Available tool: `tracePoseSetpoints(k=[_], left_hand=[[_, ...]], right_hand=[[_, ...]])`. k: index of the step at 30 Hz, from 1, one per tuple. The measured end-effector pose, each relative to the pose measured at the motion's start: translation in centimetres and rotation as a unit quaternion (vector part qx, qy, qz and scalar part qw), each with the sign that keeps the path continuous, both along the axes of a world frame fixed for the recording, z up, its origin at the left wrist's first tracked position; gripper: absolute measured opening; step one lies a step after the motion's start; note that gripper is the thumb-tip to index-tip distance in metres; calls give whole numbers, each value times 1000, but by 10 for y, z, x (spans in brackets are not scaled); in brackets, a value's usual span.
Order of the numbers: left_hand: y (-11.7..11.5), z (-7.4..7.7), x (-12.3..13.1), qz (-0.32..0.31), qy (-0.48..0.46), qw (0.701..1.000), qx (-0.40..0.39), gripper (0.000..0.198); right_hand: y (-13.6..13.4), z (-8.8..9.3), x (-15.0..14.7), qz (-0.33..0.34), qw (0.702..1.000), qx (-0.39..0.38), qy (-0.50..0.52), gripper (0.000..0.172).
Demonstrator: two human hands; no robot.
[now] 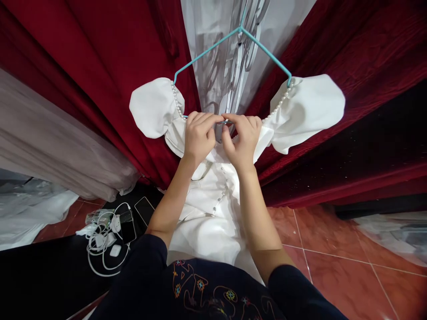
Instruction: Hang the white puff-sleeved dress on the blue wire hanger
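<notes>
A white dress with puffed sleeves and pearl trim hangs on a teal wire hanger in front of me. A row of small buttons runs down its middle. My left hand and my right hand meet at the top of the dress, at the hanger's lower bar. Both hands have their fingers curled and pinched together on the fabric edge there. What exactly lies between the fingertips is hidden.
Dark red curtains hang behind the dress, with a sheer white panel between them. At the lower left lie two phones, white chargers and cables. Red floor tiles lie to the right. Grey fabric drapes at left.
</notes>
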State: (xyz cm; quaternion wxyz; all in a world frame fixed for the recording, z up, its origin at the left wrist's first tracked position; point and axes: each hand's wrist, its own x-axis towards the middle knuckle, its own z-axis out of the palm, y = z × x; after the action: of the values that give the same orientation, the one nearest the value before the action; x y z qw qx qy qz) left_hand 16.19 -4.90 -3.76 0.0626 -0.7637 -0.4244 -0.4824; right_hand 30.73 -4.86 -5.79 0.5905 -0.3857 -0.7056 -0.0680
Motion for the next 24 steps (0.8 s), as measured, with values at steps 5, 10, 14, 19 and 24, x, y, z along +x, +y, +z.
tracePoseSetpoints(k=[5, 10, 14, 19, 24], left_hand=[[-6, 0, -12, 32, -171, 985, -20, 45], [-3, 24, -22, 59, -229, 970, 49, 75], [25, 36, -45, 77, -202, 970, 113, 59], [55, 48, -115, 52, -246, 967, 36, 23], [46, 27, -165, 63, -360, 919, 150, 17]], right_hand=[[3, 3, 2, 5, 1000, -12, -27, 25], [2, 3, 18, 18, 999, -18, -45, 25], [4, 3, 18, 20, 999, -10, -36, 23], [8, 7, 23, 33, 999, -22, -37, 25], [8, 10, 25, 67, 997, -6, -30, 20]])
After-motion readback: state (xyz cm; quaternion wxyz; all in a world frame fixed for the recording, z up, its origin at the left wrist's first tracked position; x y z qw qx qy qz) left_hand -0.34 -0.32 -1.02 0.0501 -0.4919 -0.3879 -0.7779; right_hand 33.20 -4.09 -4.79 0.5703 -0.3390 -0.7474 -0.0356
